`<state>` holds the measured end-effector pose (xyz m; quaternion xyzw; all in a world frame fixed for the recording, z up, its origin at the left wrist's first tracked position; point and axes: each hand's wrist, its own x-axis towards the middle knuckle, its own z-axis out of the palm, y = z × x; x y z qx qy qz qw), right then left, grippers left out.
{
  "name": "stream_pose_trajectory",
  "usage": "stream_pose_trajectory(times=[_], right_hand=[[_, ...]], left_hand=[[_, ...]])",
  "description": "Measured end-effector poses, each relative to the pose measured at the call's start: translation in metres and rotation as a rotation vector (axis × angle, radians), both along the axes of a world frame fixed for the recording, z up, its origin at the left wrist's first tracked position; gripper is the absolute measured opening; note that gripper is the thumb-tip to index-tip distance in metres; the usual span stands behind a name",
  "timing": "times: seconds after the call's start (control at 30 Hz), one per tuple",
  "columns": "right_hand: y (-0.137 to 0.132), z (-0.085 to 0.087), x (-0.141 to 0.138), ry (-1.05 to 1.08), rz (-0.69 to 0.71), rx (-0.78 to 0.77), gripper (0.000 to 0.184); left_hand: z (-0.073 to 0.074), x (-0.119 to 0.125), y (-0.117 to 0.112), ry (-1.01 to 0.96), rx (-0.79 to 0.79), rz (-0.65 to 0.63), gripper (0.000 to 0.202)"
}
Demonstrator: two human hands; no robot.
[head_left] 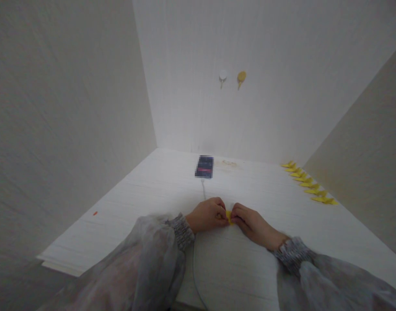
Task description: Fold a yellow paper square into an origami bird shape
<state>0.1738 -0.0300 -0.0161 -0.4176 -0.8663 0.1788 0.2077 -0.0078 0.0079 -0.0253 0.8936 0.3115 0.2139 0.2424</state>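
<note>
A small piece of yellow paper (229, 216) is pinched between my two hands, low over the white table (146, 194). My left hand (208, 214) has its fingers curled on the paper's left side. Fingers pressed together, my right hand (252, 224) grips the paper's right side. Most of the paper is hidden by my fingers. Both arms wear loose grey sleeves.
A row of several folded yellow paper pieces (309, 183) lies along the table's right edge by the wall. A dark phone (204, 166) with a white cable lies at the back middle. Two round hooks (232, 77) stick on the back wall. A tiny orange speck (95, 213) sits left.
</note>
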Motion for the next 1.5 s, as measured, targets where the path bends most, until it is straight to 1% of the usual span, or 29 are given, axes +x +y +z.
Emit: stream_pose_trajectory(times=[0.17,0.4,0.67,0.8,0.97,1.1,1.23,1.5], right_hand=[[0.0,0.0,-0.002,-0.044,-0.022,0.002,0.015],[-0.002,0.001,0.002,0.022,-0.021,-0.033,0.012],[0.005,-0.009,0.0,0.116,-0.104,-0.066,0.011],[0.007,-0.011,-0.002,0.092,-0.165,-0.069,0.012],[0.005,-0.008,-0.007,0.058,-0.224,-0.062,0.014],[0.006,-0.009,-0.009,0.031,-0.257,-0.064,0.014],[0.009,-0.013,-0.009,0.002,-0.277,-0.055,0.014],[0.011,-0.016,-0.01,-0.018,-0.294,-0.039,0.012]], left_hand=[[-0.003,0.002,0.001,-0.042,-0.067,0.037,0.017],[-0.002,0.004,0.002,-0.027,-0.077,0.008,0.017],[-0.004,0.005,0.005,-0.004,-0.068,-0.028,0.017],[-0.004,0.006,0.005,0.018,-0.061,-0.007,0.018],[-0.004,0.005,0.005,0.025,-0.048,0.007,0.019],[-0.006,0.006,0.005,0.029,-0.071,0.016,0.016],[-0.004,0.007,0.006,0.023,-0.071,0.005,0.015],[0.0,0.007,0.005,0.038,-0.076,0.046,0.013]])
